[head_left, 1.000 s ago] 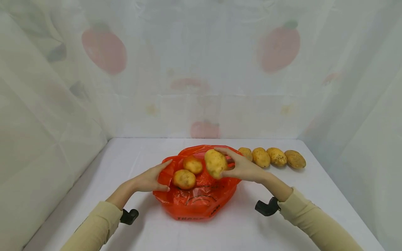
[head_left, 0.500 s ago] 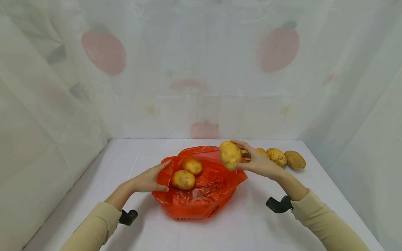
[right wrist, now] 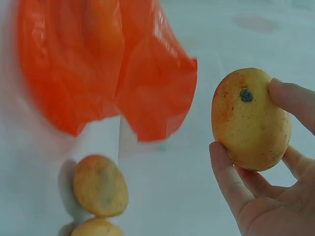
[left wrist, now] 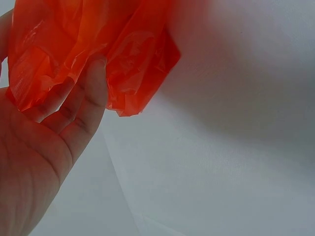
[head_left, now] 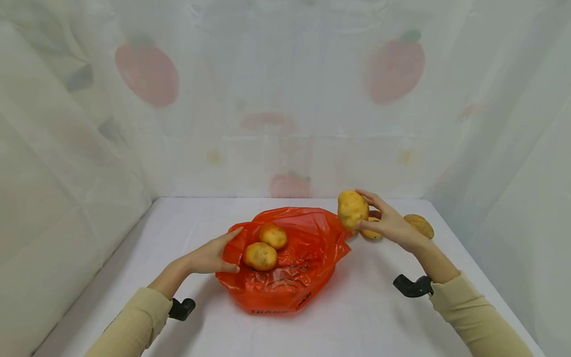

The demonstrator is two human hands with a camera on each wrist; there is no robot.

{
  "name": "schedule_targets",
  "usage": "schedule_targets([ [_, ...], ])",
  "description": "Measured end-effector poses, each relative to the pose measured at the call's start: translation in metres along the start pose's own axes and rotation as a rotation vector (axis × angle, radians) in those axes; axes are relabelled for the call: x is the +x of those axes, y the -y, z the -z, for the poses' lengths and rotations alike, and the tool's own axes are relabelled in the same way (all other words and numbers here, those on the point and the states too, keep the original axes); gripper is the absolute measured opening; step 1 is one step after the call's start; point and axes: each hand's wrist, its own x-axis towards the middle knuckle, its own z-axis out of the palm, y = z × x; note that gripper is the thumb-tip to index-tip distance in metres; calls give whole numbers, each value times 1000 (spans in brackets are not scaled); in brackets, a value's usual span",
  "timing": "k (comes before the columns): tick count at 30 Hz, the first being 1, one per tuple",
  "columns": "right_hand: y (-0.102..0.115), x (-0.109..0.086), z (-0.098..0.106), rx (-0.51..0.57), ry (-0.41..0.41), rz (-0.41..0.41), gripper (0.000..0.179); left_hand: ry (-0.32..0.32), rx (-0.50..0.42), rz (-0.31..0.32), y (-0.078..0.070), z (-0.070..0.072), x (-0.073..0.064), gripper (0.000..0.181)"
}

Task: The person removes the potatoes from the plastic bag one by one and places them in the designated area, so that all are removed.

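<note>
My right hand (head_left: 392,225) pinches a yellow potato (head_left: 352,209) between thumb and fingertips, raised to the right of a red plastic bag (head_left: 285,292). A dark spot marks this potato (right wrist: 251,118) in the right wrist view. The bag lies with its mouth spread, and two potatoes show inside: one at the front (head_left: 260,256) and another behind it (head_left: 273,235). My left hand (head_left: 209,255) holds the bag's left rim, thumb toward the front. Seen from the left wrist, the bag's thin film (left wrist: 133,64) lies against the fingers (left wrist: 88,103).
Behind my right hand, loose potatoes sit on the white table (head_left: 357,317). One potato (head_left: 419,225) shows at the far right of them and another (head_left: 371,230) is partly covered. White curtains (head_left: 285,99) with faded fruit prints stand around the table.
The potato in my right hand has moved from over the bag up and to the right, past the bag's right rim. My left hand stays at the left rim.
</note>
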Motion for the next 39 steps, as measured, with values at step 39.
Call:
schedule_targets([
  [39,-86,-23,-4,-127,-35,-131,79,3,-4,-2,1,0,1,94],
])
